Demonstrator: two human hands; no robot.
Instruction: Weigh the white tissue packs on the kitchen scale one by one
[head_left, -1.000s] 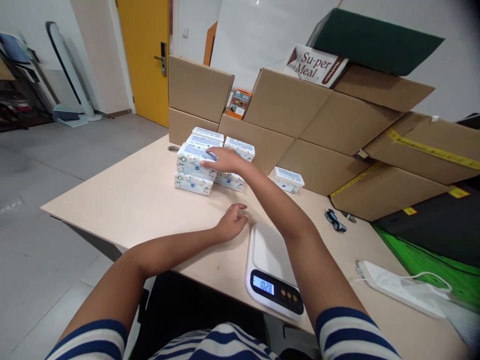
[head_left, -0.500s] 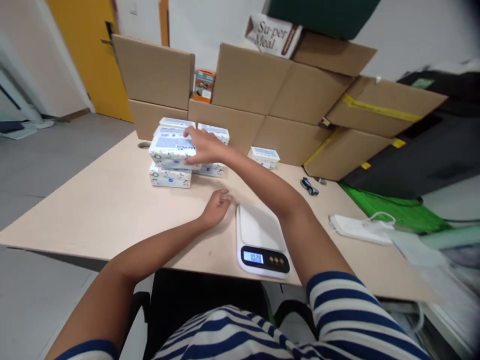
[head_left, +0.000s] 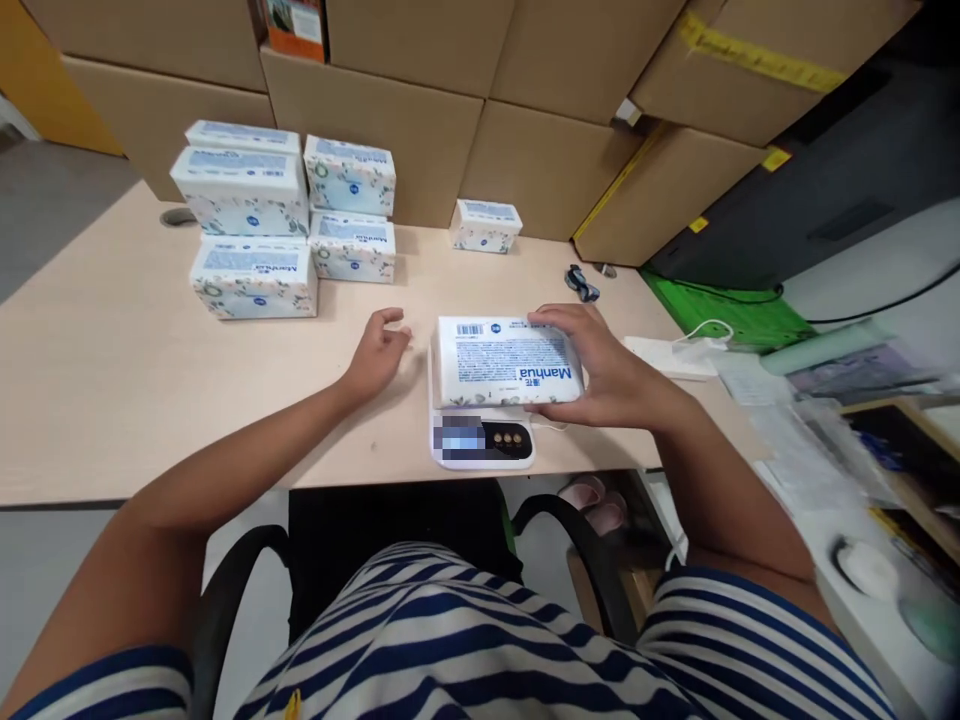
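My right hand [head_left: 604, 368] grips a white and blue tissue pack [head_left: 504, 362] by its right end and holds it on the white kitchen scale [head_left: 484, 440], whose display shows in front of the pack. My left hand [head_left: 377, 348] rests on the beige desk [head_left: 105, 370] just left of the scale, fingers loosely curled, holding nothing. Several more tissue packs [head_left: 251, 205] are stacked at the back left of the desk. A single small pack [head_left: 485, 224] sits alone further right.
Brown cardboard boxes [head_left: 420, 110] line the back of the desk. A dark small object [head_left: 581, 283] lies behind my right hand, and a white power strip [head_left: 667, 355] is to its right. Clutter and a lower shelf fill the right side. A black chair arm [head_left: 225, 590] is below.
My right hand took a tissue pack off the stack and brought it back onto the scale. My head tilted down and right. The left hand stayed beside the scale.
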